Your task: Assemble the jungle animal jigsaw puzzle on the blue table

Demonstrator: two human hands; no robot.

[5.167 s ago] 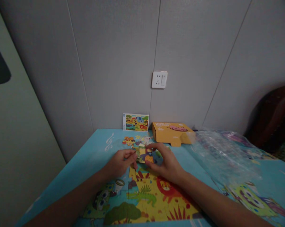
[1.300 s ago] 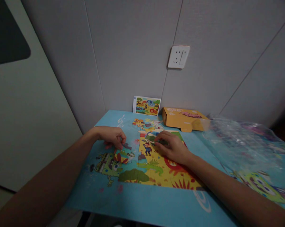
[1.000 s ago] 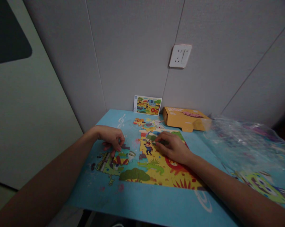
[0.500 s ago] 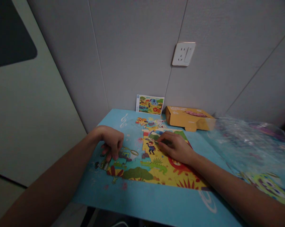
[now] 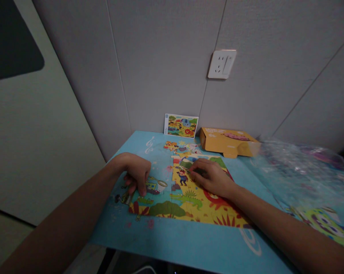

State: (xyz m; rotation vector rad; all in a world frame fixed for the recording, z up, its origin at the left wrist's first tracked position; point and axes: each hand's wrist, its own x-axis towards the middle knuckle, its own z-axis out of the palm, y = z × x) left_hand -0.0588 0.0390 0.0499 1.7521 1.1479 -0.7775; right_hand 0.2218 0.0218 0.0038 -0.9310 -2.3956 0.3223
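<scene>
A partly joined jigsaw puzzle of thin printed pieces, with yellow ground, green bush and red-maned lion (image 5: 189, 199), lies flat on a pale blue table cover with cartoon prints (image 5: 183, 241). Its lower part reaches farther to the left than its upper part, so the cover shows in the upper left corner.

The left hand (image 5: 137, 173) is bent down from the wrist over the lower left end. Its fingers are curled close together, with the index finger pointing down onto the puzzle, perhaps to press the pieces flat. Its thumb is hidden, so I cannot tell if it pinches something.

The right hand (image 5: 210, 177) rests on the upper middle of the puzzle, maybe for keeping it steady. Its thumb and index finger bend towards each other; whether a piece is between them, I cannot tell.

A small white-edged picture card (image 5: 181, 126) leans against the grey wall (image 5: 166, 57), probably so that its similar lion scene stays visible. Just beyond the upper edge lie some colourful loose pieces (image 5: 172, 146). An orange cardboard box (image 5: 230, 142) and crumpled clear plastic (image 5: 297, 167) sit aside, on the right.
</scene>
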